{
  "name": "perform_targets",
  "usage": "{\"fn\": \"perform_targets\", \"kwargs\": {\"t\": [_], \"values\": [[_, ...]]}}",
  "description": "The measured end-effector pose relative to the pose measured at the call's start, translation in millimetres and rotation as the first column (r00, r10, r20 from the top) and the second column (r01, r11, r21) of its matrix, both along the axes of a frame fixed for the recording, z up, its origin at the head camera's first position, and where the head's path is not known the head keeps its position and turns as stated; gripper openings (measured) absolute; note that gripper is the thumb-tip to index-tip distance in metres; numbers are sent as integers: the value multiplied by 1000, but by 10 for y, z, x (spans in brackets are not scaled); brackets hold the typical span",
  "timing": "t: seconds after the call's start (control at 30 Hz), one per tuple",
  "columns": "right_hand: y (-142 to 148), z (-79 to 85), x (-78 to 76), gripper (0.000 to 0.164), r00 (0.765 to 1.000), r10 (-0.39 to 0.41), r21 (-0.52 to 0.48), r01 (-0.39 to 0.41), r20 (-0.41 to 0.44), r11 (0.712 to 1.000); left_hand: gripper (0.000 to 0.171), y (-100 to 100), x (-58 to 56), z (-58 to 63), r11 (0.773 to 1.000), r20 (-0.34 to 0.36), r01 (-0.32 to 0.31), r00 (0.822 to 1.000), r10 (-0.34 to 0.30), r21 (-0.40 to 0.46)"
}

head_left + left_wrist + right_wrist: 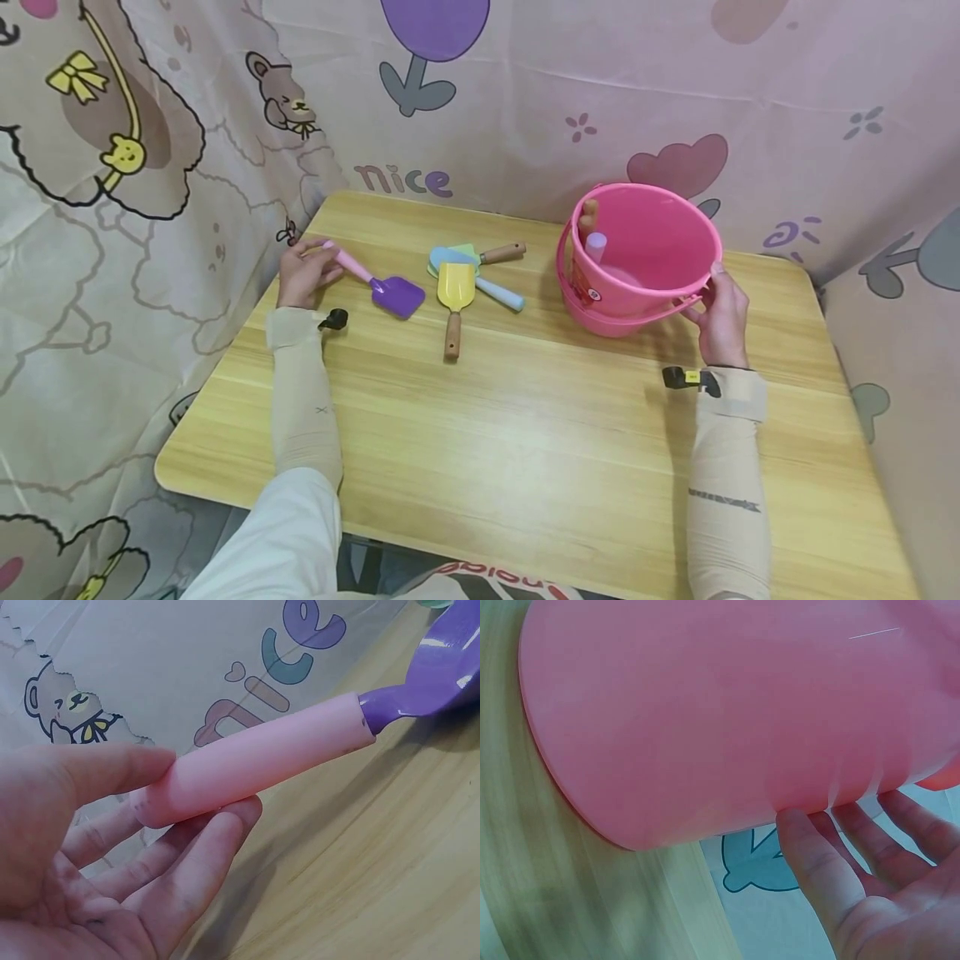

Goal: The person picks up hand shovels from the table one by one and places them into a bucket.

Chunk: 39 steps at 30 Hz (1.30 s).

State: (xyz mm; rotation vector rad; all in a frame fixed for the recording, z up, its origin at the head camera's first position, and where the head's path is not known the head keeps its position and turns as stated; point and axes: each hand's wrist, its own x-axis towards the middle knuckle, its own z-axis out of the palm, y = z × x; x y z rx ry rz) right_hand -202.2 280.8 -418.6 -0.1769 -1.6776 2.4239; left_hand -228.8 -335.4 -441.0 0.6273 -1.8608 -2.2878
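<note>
My left hand point(303, 271) pinches the pink handle point(262, 765) of a toy shovel point(397, 297) between thumb and fingers. Its purple blade points right, close to the tabletop. At the right, my right hand point(726, 315) grips the rim of a pink bucket point(626, 292), thumb at the edge. The right wrist view has the fingertips point(799, 825) touching the bucket's outer wall. The bucket leans a little, with its carrying handle hanging down in front. Inside it stand a brown wooden handle point(588, 217) and a pale lilac handle point(596, 244); their lower parts are hidden.
Between the hands lies a yellow toy shovel point(456, 287) with a wooden handle. It overlaps a blue tool point(498, 293), and a green tool with a wooden handle point(504, 252) lies partly beneath. Printed curtains point(517, 117) surround the wooden table point(510, 433) at the back and sides.
</note>
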Motion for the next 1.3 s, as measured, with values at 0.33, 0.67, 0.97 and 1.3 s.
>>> {"fn": "perform_targets", "kwargs": {"t": [0.33,0.67,0.97,1.3], "values": [[-3,4,0,47,1000,3,-17,-2,5,1000,57,4,-27,-39,998,-38,0,999,2,56],[-4,4,-2,43,1000,-4,-34,5,11,999,47,9,-32,-40,996,-62,-15,998,21,93],[-6,1,7,44,1000,-1,-5,2,28,1000,48,39,-50,-38,994,-78,-42,996,50,105],[-5,6,11,44,1000,5,-10,-4,23,1000,46,149,-57,59,996,-110,-28,993,38,89]]}}
